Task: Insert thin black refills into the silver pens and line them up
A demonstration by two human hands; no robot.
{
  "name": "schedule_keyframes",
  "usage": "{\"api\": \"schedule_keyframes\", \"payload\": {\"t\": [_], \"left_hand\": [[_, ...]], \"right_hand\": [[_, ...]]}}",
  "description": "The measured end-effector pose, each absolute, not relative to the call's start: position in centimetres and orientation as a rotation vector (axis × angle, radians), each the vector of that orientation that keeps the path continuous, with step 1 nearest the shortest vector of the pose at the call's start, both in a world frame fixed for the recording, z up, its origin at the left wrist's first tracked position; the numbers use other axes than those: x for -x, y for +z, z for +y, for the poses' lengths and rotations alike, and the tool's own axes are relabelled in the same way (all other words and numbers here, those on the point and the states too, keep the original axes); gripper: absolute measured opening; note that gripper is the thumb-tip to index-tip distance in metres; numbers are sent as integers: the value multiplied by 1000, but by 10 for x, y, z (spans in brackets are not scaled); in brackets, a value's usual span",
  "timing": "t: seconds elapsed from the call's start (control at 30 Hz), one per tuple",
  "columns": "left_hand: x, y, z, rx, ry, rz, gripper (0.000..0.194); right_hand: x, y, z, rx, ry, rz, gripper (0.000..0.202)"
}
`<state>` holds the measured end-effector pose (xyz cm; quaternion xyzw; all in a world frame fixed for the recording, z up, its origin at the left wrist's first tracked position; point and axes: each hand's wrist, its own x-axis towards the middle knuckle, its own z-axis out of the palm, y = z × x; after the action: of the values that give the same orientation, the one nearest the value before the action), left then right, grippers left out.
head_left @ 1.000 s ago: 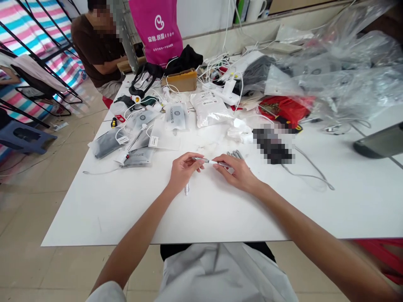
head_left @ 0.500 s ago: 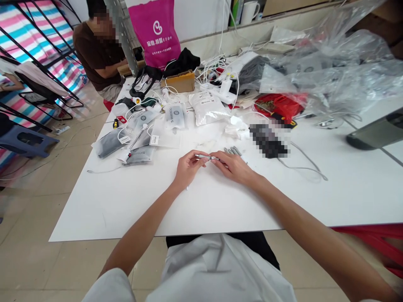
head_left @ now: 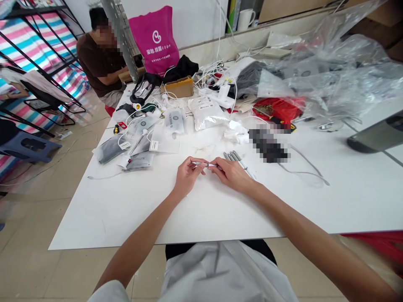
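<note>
Between both hands, a slim grey and white pen [head_left: 207,165] is held level above the white table [head_left: 126,222]. My left hand [head_left: 187,175] pinches its left part between thumb and fingers. The fingers of my right hand [head_left: 229,171] close on its right end, which they partly cover. Several similar grey and white pens [head_left: 234,156] lie side by side on the table, just behind and to the right of my right hand, which hides part of them.
Bagged items [head_left: 110,147] and cables lie at the back left. A white packet [head_left: 208,113], cardboard box [head_left: 178,87], red bag [head_left: 280,110] and plastic sheeting [head_left: 330,79] fill the back. A dark cylinder [head_left: 374,133] stands right. A person [head_left: 100,61] sits beyond the table's left corner.
The view has shifted a little, and both hands appear slightly lower. My right hand's fingers are more bent around the pen, and more of the pens lying on the table shows.
</note>
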<state>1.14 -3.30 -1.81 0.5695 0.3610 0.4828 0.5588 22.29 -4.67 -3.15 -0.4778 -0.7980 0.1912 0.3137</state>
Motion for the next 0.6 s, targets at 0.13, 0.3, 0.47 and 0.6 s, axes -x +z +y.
{"api": "schedule_keyframes", "payload": {"t": [0.13,0.3,0.47,0.6], "left_hand": [[-10,-17,-34,-1331,1135,834,30],[-10,-17,-37,-1345,1131,830,30],[-9,-15,-34,-1269,1220,847,40],[-4,-14,-24,-1252,1186,870,41]], "right_hand": [[-222,-31,-49,1283,520,-2090,31],[-221,-31,-53,1293,454,-2101,31],[-224,-32,-53,1331,294,-2133,32],[-227,-27,-52,1313,272,-2144,29]]}}
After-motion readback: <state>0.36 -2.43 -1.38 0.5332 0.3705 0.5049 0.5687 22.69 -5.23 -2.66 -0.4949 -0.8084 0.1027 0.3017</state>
